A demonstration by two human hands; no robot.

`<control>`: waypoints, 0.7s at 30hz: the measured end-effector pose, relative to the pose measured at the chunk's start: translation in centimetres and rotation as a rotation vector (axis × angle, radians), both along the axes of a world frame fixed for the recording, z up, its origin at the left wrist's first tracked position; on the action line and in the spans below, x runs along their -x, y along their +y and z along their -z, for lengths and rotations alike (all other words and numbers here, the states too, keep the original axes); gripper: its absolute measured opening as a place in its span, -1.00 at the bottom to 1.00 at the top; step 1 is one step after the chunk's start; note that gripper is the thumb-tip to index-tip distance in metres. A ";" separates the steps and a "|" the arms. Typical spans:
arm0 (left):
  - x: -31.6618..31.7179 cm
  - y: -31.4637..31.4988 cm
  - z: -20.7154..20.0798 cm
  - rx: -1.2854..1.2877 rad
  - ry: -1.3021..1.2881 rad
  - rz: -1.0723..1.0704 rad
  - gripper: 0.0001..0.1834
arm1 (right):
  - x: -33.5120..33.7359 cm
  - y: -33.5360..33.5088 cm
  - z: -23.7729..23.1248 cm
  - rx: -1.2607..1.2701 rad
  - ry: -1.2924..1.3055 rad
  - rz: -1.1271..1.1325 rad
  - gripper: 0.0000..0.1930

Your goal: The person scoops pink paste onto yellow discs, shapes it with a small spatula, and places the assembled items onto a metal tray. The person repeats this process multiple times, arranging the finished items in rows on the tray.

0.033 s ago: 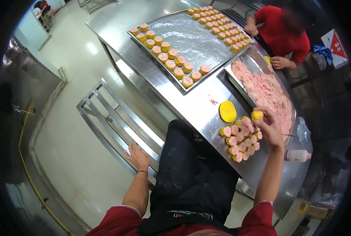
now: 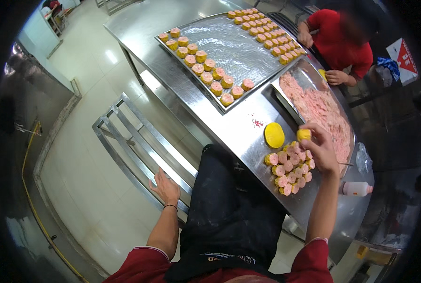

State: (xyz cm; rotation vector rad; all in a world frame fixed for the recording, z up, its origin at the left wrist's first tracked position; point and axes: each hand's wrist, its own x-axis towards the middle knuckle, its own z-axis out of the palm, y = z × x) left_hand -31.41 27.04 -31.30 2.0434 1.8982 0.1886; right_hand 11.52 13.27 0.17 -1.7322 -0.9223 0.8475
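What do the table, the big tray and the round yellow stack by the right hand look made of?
Table: bare metal, likely stainless steel, brushed grey with soft glare. Big tray: shiny metal with a raised rim; its crinkled sheen may be foil or film. Yellow stack: thin matte discs, probably dough wrappers like the one on the dumpling in the right hand.

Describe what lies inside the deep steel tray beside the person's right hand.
The deep steel tray holds a spread of pink minced filling. The filling covers most of the tray floor, so what lies beneath it cannot be seen.
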 end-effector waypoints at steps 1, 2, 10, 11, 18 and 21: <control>0.0 0.0 0.0 0.012 -0.005 -0.004 -0.25 | 0.2 2.3 -0.5 0.021 0.042 -0.066 -0.65; 0.1 -0.1 0.1 0.015 -0.010 -0.003 -0.25 | 0.4 5.0 -0.6 0.034 0.011 -0.119 -0.67; 0.4 -0.1 1.5 0.012 -0.029 -0.019 -0.23 | 0.1 21.0 0.2 0.150 -0.732 -0.298 -0.69; 0.3 -0.1 1.5 0.017 -0.034 -0.027 -0.23 | 0.0 22.6 0.8 0.132 -0.779 -0.300 -0.70; 0.6 -0.3 2.0 -0.017 -0.067 -0.012 -0.22 | -0.9 29.1 4.6 0.263 -1.016 -0.489 -0.68; 0.7 -0.4 2.2 -0.032 -0.080 0.002 -0.22 | -1.1 29.7 5.5 0.301 -1.017 -0.513 -0.72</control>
